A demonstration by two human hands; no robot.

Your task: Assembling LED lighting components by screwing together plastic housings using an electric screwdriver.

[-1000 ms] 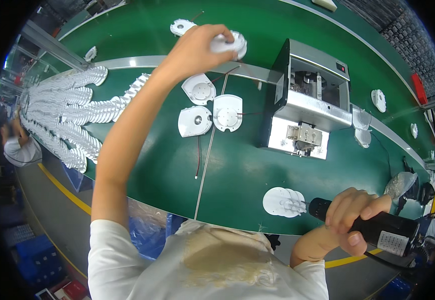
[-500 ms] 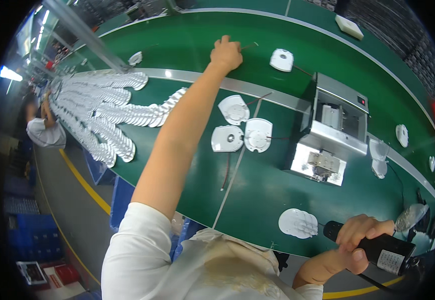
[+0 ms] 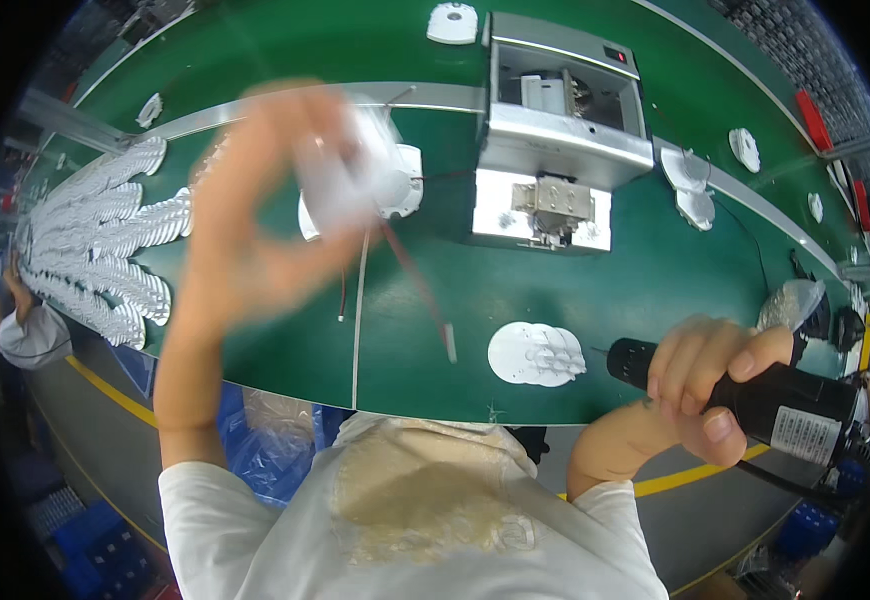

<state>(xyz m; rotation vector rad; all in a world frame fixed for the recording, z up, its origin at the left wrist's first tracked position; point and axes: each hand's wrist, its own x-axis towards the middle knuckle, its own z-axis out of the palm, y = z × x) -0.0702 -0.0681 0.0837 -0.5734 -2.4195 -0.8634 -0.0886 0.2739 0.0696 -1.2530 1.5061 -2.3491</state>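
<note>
My left hand (image 3: 245, 220), smeared by motion, is raised over the green table with thumb and fingers closed round a white plastic part (image 3: 340, 180). A thin dark red wire (image 3: 412, 272) with a pale end trails below that part. Behind it lie more white parts (image 3: 405, 190) with wires, partly covered. My right hand (image 3: 705, 385) is wrapped round a black electric screwdriver (image 3: 780, 400), held level at the table's near right edge. Its thin bit points left, toward a small overlapping group of round white covers (image 3: 530, 352) lying on the table.
A silver metal machine (image 3: 565, 130) stands on the table beyond the covers. Rows of stacked white parts (image 3: 105, 230) fan out at the left. Two white pieces (image 3: 690, 185) lie right of the machine. Single white parts sit on the far green strip. Another person (image 3: 35, 330) works at far left.
My left hand has come back from the far green strip toward me, now holding the white part up. The view has shifted, while my right hand keeps hold of the screwdriver.
</note>
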